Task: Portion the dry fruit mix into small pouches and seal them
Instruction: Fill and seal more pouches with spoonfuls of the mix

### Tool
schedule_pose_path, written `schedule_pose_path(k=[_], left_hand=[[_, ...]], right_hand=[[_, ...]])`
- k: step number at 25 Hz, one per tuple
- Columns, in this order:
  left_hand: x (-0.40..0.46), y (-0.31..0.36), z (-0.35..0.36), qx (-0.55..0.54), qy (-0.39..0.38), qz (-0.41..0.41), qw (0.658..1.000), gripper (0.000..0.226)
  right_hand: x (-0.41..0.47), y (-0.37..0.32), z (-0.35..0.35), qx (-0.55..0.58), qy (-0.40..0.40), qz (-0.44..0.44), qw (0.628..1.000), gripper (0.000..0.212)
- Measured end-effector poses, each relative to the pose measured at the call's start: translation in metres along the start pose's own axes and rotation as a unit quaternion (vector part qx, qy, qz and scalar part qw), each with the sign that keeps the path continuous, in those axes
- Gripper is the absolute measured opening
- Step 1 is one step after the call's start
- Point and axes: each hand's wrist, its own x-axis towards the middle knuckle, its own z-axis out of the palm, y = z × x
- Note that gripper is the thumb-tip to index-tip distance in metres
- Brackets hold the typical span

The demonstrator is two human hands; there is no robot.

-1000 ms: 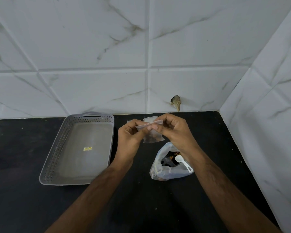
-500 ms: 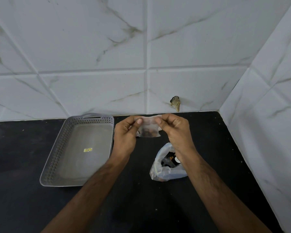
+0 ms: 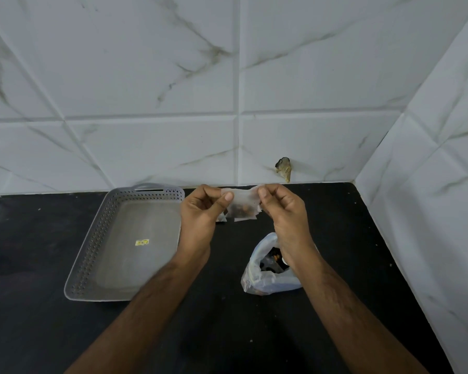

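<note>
Black counter (image 3: 38, 333) under marble tile wall, gray perforated tray (image 3: 89, 265) on its left part, holding only a small yellow sticker. Bulk bag of dry fruit mix (image 3: 265, 276) sits open-mouthed on the counter under the right wrist, partly hidden by it. Left hand (image 3: 200, 220) and right hand (image 3: 284, 214) are raised above the counter, well apart from the tray, with 1 small pouch (image 3: 242, 205) stretched between them. Each hand pinches 1 end of the pouch's top edge, thumb in front, other fingers curled behind. Pouch's top strip runs left-right between the 2 pinches; the body with a little dark fruit hangs below that line. Likely sealing step: the strip's long axis lies straight from 1 grip to the other, so either thumb can slide along it. Tray lies nearer the left hand. More clear pouches seem to lie behind, blurred, cannot tell how many
</note>
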Motion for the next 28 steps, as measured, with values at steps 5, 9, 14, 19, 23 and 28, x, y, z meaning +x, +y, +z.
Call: schedule_pose_path(k=[5,9,14,19,23,28], left_hand=[[-0.014,-0.008,0.007,0.044,-0.017,0.03,0.998,0.009],[-0.008,-0.014,0.0,0.072,-0.034,0.031,0.996,0.002],[-0.016,-0.025,-0.001,0.137,0.003,0.038,0.99,0.022],[-0.014,-0.04,-0.016,0.193,0.024,0.028,0.981,0.013],[-0.008,-0.058,-0.034,0.173,0.031,-0.031,0.984,0.006],[0.017,-0.085,-0.047,0.16,0.083,-0.131,0.975,0.018]], right_hand=[[-0.005,0.003,0.008,-0.046,-0.055,0.004,0.997,0.013],[-0.004,0.008,0.007,-0.024,-0.056,0.0,0.998,0.01],[0.003,0.024,0.0,-0.104,-0.056,-0.026,0.993,0.012],[0.01,0.034,-0.014,-0.106,-0.165,0.069,0.978,0.024],[0.025,0.05,-0.023,-0.029,-0.228,0.198,0.953,0.035],[0.049,0.099,-0.004,-0.174,-0.188,0.172,0.951,0.013]])
